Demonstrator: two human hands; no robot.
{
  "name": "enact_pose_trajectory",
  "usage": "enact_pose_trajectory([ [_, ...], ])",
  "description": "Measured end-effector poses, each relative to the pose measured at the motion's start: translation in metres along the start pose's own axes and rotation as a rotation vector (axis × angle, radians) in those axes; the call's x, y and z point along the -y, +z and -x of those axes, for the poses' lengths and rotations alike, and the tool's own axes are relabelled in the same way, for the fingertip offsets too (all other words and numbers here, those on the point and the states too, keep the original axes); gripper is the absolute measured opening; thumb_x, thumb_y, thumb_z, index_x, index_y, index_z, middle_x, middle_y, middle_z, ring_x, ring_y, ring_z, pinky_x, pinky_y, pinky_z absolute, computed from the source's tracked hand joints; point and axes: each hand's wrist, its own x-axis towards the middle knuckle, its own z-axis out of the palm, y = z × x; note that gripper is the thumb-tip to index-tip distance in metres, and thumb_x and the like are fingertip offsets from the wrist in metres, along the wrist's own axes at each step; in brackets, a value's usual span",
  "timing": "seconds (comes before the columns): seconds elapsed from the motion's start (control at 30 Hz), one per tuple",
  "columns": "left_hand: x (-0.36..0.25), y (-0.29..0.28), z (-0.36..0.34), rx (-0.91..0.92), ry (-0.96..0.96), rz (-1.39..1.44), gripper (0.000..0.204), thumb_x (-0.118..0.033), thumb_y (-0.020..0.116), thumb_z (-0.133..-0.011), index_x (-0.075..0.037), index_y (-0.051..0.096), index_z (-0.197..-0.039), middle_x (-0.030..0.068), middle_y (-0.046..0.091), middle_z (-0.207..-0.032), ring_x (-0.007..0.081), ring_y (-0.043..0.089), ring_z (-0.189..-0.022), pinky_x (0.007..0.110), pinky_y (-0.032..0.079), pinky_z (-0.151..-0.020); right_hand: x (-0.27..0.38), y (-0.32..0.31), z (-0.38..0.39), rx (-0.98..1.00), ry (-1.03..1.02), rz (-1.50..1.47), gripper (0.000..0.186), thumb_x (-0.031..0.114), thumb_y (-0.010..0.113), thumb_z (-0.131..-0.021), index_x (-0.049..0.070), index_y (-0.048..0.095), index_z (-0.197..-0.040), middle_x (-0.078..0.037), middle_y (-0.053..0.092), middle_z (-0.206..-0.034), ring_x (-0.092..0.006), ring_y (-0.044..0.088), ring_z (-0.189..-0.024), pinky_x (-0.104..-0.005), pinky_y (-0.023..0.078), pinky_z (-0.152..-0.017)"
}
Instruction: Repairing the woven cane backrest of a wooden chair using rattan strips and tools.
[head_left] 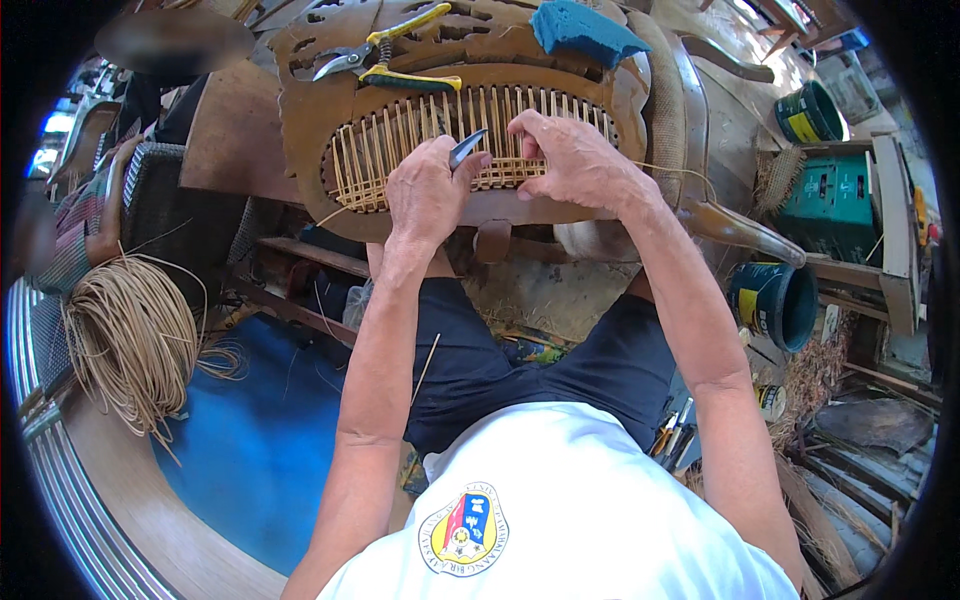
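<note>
Left fingers of my left hand (425, 190) grip a pointed metal tool (468, 148). Right hand (582, 165) is at the panel, thumb and index apart; can't tell if it's pinching anything. Cane panel (360, 188) sits just beyond and between the fingers, weave dense on the near side, open farther out. Looks mid-weave to me. Next move likely calls for prying a gap with the tip, gently. Pruners (410, 79) beyond left fingers.
</note>
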Motion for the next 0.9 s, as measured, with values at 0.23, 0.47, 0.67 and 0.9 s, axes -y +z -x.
enact_pose_trajectory([
  [0.23,-0.002,-0.005,-0.003,0.048,-0.022,0.076,0.045,-0.048,0.075,-0.092,-0.005,0.066,-0.082,0.015,0.066,-0.079,0.0379,0.066,-0.078,0.048,0.05,-0.072,-0.025,-0.011,0.045,-0.317,-0.031,-0.153,0.061,0.018,0.092,-0.075,0.002,0.063,-0.126,-0.011,0.065,-0.114,-0.0262,0.066,-0.107,-0.0377,0.053,-0.1],
  [0.47,0.005,0.007,-0.002,-0.033,-0.015,0.019,0.056,-0.059,0.071,-0.093,-0.004,0.065,-0.08,0.0135,0.061,-0.073,0.0336,0.062,-0.07,0.046,0.048,-0.068,-0.02,0.01,0.029,-0.213,-0.027,0.06,0.053,0.028,0.091,-0.077,0.001,0.063,-0.114,-0.016,0.062,-0.115,-0.034,0.059,-0.116,-0.0438,0.048,-0.105],
  [0.67,0.003,0.004,-0.002,-0.008,-0.034,0.014,0.054,-0.056,0.073,-0.093,-0.004,0.065,-0.08,0.0139,0.061,-0.072,0.0336,0.062,-0.069,0.046,0.048,-0.066,-0.009,0.012,0.022,-0.205,0.076,0.198,0.047,0.028,0.09,-0.077,0.001,0.062,-0.105,-0.016,0.063,-0.109,-0.0348,0.061,-0.113,-0.0447,0.049,-0.1],
  [0.9,-0.003,0.001,-0.001,0.019,-0.033,-0.012,0.043,-0.044,0.074,-0.095,-0.004,0.063,-0.082,0.0145,0.066,-0.081,0.0384,0.066,-0.077,0.049,0.05,-0.071,-0.013,0.002,0.018,-0.14,0.053,0.145,0.044,0.028,0.091,-0.076,0.002,0.062,-0.097,-0.016,0.065,-0.103,-0.035,0.063,-0.107,-0.0446,0.05,-0.096],
])
